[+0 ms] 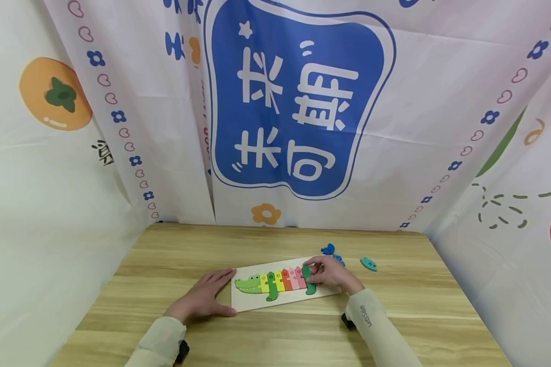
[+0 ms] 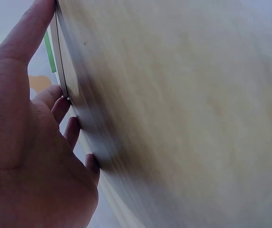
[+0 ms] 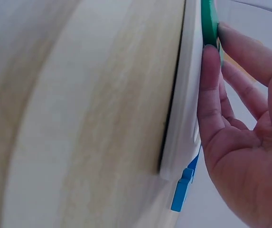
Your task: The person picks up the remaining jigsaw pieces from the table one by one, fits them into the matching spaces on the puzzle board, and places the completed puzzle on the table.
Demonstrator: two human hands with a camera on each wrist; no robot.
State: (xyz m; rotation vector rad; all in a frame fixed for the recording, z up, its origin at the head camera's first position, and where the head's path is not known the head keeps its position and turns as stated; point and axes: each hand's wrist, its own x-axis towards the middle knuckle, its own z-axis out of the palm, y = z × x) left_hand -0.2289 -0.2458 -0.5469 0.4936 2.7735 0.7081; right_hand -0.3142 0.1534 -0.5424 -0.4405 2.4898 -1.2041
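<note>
A pale wooden puzzle board (image 1: 257, 303) lies on the table, bearing a crocodile of colored pieces with a light green head (image 1: 249, 284). Beside its left end is my left hand (image 1: 204, 296), thumb and fingers spread and touching the board's edge. Over the tail end, my right hand (image 1: 329, 272) pinches a dark green puzzle piece (image 1: 309, 286) between thumb and fingers. The right wrist view shows that green piece (image 3: 210, 23) at the board's face, partly covered by the fingertips. Whether it sits fully in its recess I cannot tell.
Past the board's right end lie blue pieces (image 1: 328, 249), partly behind my right hand. A teal piece (image 1: 369, 263) rests farther right on the wooden table (image 1: 188, 250). Printed cloth (image 1: 174, 193) hangs behind the table and at both sides.
</note>
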